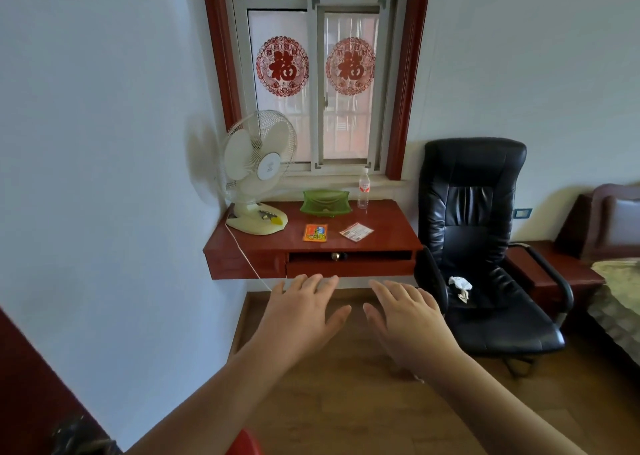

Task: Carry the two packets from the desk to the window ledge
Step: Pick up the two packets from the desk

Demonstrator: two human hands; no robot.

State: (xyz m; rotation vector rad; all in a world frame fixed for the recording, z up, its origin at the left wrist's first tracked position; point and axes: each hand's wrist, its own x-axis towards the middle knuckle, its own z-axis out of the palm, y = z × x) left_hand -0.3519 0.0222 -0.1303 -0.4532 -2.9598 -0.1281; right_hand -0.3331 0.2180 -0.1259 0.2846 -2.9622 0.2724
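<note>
Both packets are sitting on the red wall-mounted wooden table (388, 233): the orange printed foil packet (315, 233) near the middle front, the white-and-red flat packet (356, 231) just to its right, a bit apart. My left hand (304, 311) and right hand (403, 311) are out in front, fingers spread, each grip holding nothing, well short of the table. I'd go one hand per packet and pinch an edge, since flat foil is hard to lift. The pale stone window ledge (391, 186) is right behind, so mind the clear plastic water bottle (363, 188) and green glass dish (325, 203).
</note>
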